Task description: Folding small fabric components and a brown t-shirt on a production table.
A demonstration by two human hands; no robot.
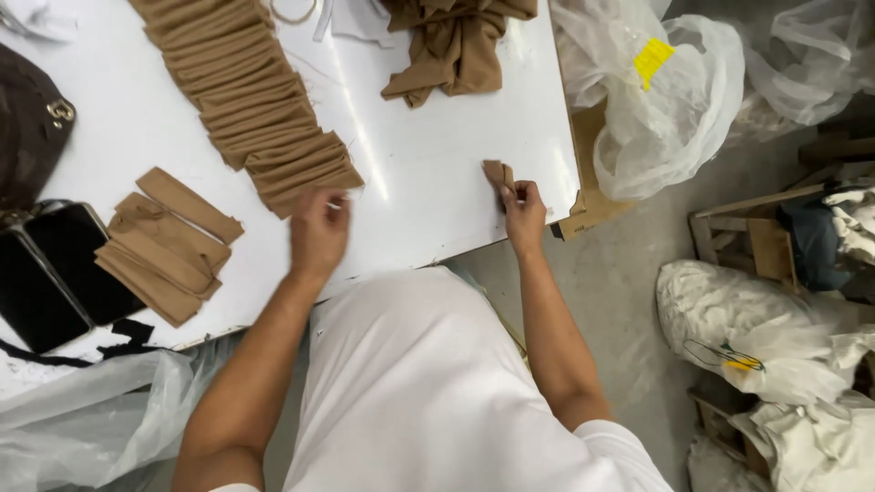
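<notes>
My right hand (523, 214) pinches a small folded tan fabric piece (497, 173) near the right edge of the white table (437, 155). Motion blurs my left hand (318, 228), which hovers at the near end of a long overlapping row of folded tan fabric strips (246, 91); whether it holds anything is unclear. A smaller stack of tan strips (164, 246) lies to the left of that hand. A loose heap of tan cloth (456, 46) sits at the table's far side.
Two dark phones (55, 273) and a brown bag (27, 128) rest at the table's left. Clear plastic bags (665, 100) hang off the right edge. White sacks (738, 328) and a wooden crate (756, 237) stand on the floor at right.
</notes>
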